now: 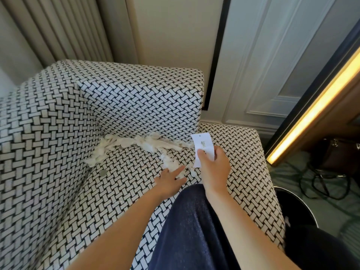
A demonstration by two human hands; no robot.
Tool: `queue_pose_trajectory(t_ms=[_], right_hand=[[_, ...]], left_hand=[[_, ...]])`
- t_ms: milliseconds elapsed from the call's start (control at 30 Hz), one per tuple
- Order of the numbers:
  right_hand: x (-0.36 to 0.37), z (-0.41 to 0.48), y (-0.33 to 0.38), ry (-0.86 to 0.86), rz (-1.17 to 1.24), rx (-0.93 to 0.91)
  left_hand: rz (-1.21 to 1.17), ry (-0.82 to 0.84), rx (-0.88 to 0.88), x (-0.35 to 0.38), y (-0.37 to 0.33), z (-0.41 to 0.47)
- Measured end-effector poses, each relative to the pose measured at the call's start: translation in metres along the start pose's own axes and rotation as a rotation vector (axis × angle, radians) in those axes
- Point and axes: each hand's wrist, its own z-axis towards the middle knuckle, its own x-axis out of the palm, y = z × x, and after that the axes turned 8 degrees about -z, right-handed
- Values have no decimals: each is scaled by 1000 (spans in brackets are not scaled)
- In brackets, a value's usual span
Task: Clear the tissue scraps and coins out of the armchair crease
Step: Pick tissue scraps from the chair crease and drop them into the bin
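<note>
- Upholstery in a black-and-white basketweave fabric covered the armchair (136, 98).
- Shredded white tissue scraps (140, 142) lay along the crease at the seat's rear edge and down the crease at its left edge; a thinner trail ran forward across the seat.
- A round silver coin (103, 173) sat beside the left-edge crease, just below the scraps.
- The left hand (170, 183) rested on the seat, grasping nothing, its straight index finger touching the forward trail.
- The right hand (213, 168) pinched an upright white rectangular paper tag (202, 146) between thumb and fingers, above the seat.
</note>
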Motion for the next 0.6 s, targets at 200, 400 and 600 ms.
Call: queue_pose_trajectory(t_ms=[200,400,600], right_hand=[[-3,-1,-7,-14,-135,-119],[-1,-2,-11,-5,-186,-173],[-6,-6,-9,-25,-138,-147]], left_hand=[[-36,-52,0,7,3,1],[-388,-347,51,0,11,-14],[-555,-495,10,-15,14,-34]])
